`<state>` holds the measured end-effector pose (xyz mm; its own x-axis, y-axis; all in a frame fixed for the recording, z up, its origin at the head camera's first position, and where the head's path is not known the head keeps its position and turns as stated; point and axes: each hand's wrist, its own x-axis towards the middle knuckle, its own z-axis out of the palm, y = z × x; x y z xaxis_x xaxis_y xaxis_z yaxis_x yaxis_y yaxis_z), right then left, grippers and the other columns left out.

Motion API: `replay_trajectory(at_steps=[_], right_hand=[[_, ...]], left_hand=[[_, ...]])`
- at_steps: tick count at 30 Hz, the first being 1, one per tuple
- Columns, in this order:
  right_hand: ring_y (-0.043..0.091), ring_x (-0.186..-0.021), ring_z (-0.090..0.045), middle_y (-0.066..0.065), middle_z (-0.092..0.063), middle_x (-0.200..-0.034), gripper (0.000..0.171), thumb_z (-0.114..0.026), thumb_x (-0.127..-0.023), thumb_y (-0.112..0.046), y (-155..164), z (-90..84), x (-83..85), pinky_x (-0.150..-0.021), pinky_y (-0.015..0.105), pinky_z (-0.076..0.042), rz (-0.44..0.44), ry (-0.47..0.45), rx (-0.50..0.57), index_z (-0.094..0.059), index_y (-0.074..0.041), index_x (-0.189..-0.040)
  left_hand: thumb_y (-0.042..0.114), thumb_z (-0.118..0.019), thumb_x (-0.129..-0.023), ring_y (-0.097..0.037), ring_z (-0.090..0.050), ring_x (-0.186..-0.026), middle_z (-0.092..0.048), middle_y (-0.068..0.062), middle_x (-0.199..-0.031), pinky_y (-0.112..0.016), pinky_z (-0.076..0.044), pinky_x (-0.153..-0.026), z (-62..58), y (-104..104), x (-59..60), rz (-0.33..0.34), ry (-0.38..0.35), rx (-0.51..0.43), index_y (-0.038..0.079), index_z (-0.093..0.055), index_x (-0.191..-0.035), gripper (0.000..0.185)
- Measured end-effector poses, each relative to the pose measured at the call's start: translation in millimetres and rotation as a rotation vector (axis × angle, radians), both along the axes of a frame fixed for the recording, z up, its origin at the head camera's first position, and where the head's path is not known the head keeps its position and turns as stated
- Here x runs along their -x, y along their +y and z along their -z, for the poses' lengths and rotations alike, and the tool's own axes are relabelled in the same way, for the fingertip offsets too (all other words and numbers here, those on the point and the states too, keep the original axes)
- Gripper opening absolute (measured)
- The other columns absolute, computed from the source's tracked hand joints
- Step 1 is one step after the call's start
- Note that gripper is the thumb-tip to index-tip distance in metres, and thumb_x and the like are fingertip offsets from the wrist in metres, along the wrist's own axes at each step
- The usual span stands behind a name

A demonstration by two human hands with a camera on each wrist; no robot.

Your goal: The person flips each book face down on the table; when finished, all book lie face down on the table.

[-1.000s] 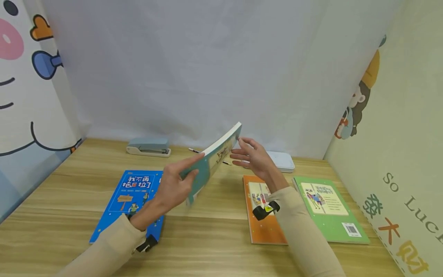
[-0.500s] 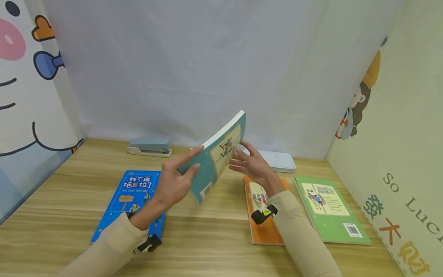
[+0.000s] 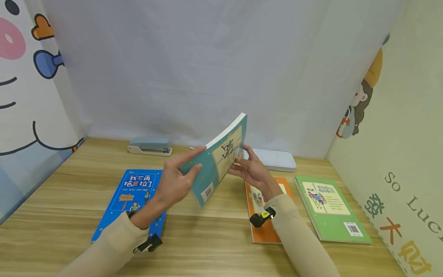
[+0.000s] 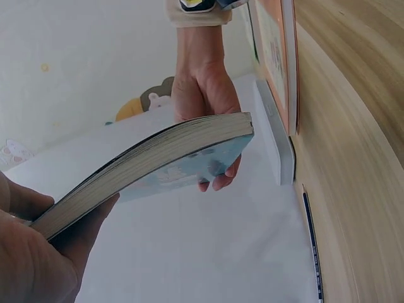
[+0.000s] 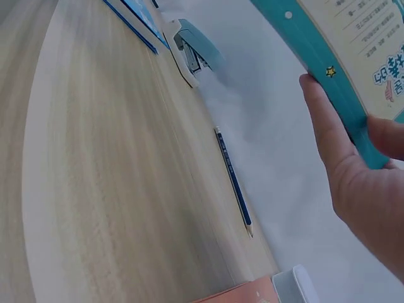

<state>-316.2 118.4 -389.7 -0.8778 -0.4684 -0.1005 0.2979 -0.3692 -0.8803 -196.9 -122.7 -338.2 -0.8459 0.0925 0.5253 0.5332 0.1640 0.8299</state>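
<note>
1. While the teal book (image 3: 219, 158) is up in the air over the middle of the wooden table (image 3: 214, 238), tilted steeply with the back cover toward the camera, the left hand (image 3: 174, 182) pinches its lower left corner: fingers over the page edge, thumb on the cover.
2. Right hand (image 3: 252, 171) sits at the book's right edge with loosely bent fingers touching the cover from behind; the left wrist view shows fingertips poking out under the far corner. It props rather than clamps.
3. Book lies between the blue book (image 3: 133, 198) on the left and the orange book (image 3: 264, 209) on the right; green book (image 3: 328, 207) further right. Stapler (image 3: 150, 147), white case (image 3: 273, 159) and pencil (image 5: 233, 180) sit along the back.
4. Risk: one-corner pinch on a floppy paperback. It already bows, so it may sag, fan open or slip out if the right hand backs off.
5. Risk: the lower corner hangs close over the table; a drop may clip the orange book.
6. Versus half a second ago: book slightly lower, right hand closer in behind the cover, left grip unchanged.
</note>
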Motion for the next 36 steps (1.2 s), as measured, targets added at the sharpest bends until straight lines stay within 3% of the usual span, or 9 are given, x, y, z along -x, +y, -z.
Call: replay_trajectory(at_steps=[9,12,17,25,29,33,36], right_hand=[[0.022,-0.091,-0.07,0.013,-0.052,-0.115,0.047,-0.037,-0.106,0.0,0,5.6,-3.4,-0.082,0.04,-0.061,0.056,-0.012,-0.091,-0.028,-0.028,-0.142],[0.023,-0.092,-0.069,0.012,-0.054,-0.115,0.044,-0.037,-0.106,0.001,0,7.8,-3.8,-0.082,0.041,-0.061,0.065,-0.004,-0.12,-0.03,-0.027,-0.139],[0.025,-0.094,-0.07,0.011,-0.055,-0.114,0.04,-0.036,-0.105,0.002,1,9.6,-3.6,-0.081,0.041,-0.061,0.069,0.002,-0.147,-0.032,-0.027,-0.133],[0.026,-0.095,-0.071,0.011,-0.054,-0.116,0.041,-0.036,-0.104,0.005,3,7.7,-4.0,-0.084,0.045,-0.061,0.073,0.022,-0.173,-0.032,-0.026,-0.131],[0.026,-0.095,-0.071,0.01,-0.058,-0.115,0.04,-0.037,-0.103,0.005,3,7.1,-4.7,-0.084,0.046,-0.06,0.067,0.023,-0.187,-0.032,-0.025,-0.13],[0.025,-0.091,-0.072,0.01,-0.062,-0.112,0.04,-0.038,-0.103,0.004,3,7.1,-4.5,-0.078,0.042,-0.062,0.069,0.041,-0.227,-0.032,-0.023,-0.131],[0.024,-0.089,-0.072,0.01,-0.063,-0.11,0.042,-0.04,-0.103,0.005,2,8.1,-3.9,-0.076,0.039,-0.062,0.06,0.066,-0.27,-0.031,-0.021,-0.135]], left_hand=[[-0.009,-0.056,-0.094,-0.041,-0.07,-0.105,-0.062,-0.027,-0.133,-0.043,-0.062,-0.073,5.8,2,-1.1,-0.008,0.065,0.113,0.002,-0.057,-0.139,0.047],[-0.01,-0.055,-0.093,-0.039,-0.073,-0.099,-0.061,-0.026,-0.134,-0.033,-0.058,-0.059,6.3,1,-0.9,-0.004,0.057,0.148,0.004,-0.058,-0.139,0.049],[-0.013,-0.05,-0.088,-0.036,-0.071,-0.097,-0.059,-0.024,-0.139,-0.022,-0.037,-0.042,3.1,-2,-0.9,0.017,-0.005,0.235,0.007,-0.057,-0.14,0.056],[-0.013,-0.052,-0.087,-0.039,-0.065,-0.113,-0.055,-0.022,-0.142,-0.027,-0.045,-0.058,-0.8,-5,1.5,0.013,-0.033,0.424,0.008,-0.055,-0.143,0.06],[-0.011,-0.055,-0.089,-0.034,-0.063,-0.107,-0.054,-0.022,-0.143,-0.026,-0.045,-0.056,-3.4,-9,3.9,0.048,-0.06,0.475,0.011,-0.051,-0.146,0.062],[-0.007,-0.058,-0.092,-0.029,-0.061,-0.096,-0.05,-0.022,-0.148,-0.026,-0.043,-0.054,-10.9,-18,9.2,0.119,-0.134,0.554,0.016,-0.046,-0.151,0.064],[-0.003,-0.061,-0.094,-0.026,-0.064,-0.092,-0.048,-0.023,-0.15,-0.027,-0.045,-0.058,-17.1,-23,13.1,0.134,-0.201,0.628,0.018,-0.045,-0.151,0.063]])
